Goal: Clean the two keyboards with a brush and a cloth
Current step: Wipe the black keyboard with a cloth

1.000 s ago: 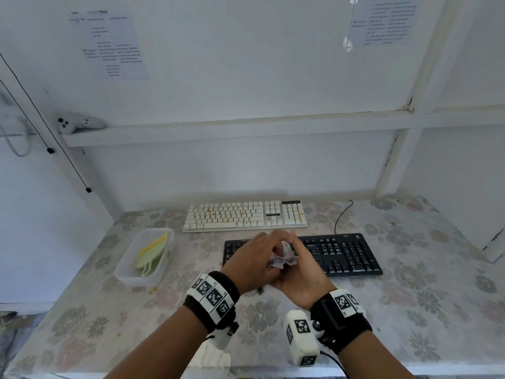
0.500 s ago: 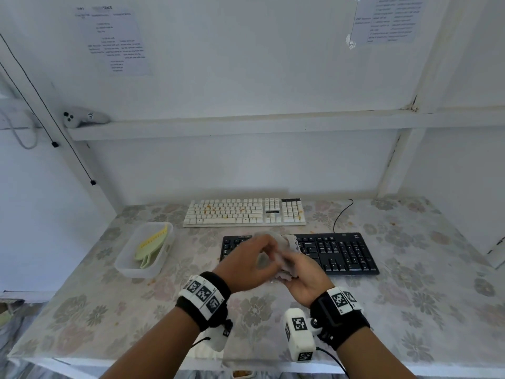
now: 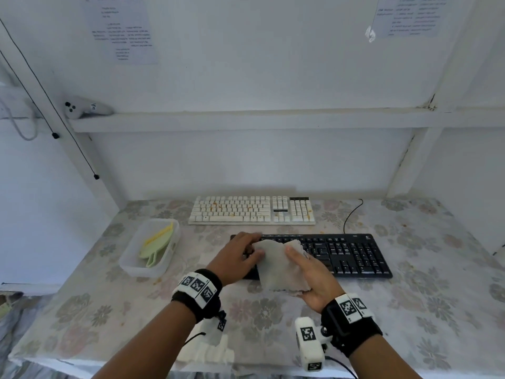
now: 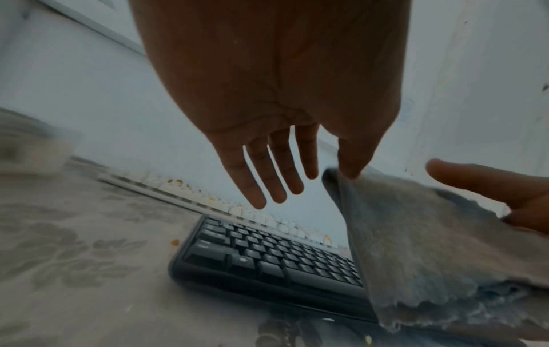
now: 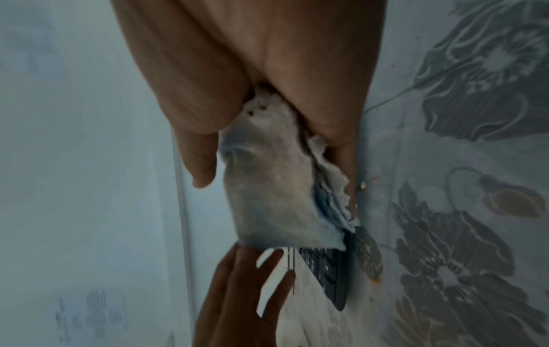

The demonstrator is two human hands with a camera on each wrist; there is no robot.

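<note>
The black keyboard's (image 3: 338, 254) left end was hidden behind the cloth (image 3: 278, 265), gripped by the right hand (image 3: 311, 277) above the desk's (image 3: 426, 283) front middle. The left hand (image 3: 235, 262) lay flat-fingered against it. The stained white keyboard (image 3: 252, 210) sat at the back edge.

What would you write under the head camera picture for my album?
Two hands, left hand and right hand, hold a folded cloth above the black keyboard, white keyboard behind.

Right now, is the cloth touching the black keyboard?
Apart. In the left wrist view the cloth hangs from the right hand above the black keyboard, its ragged lower edge free.
</note>
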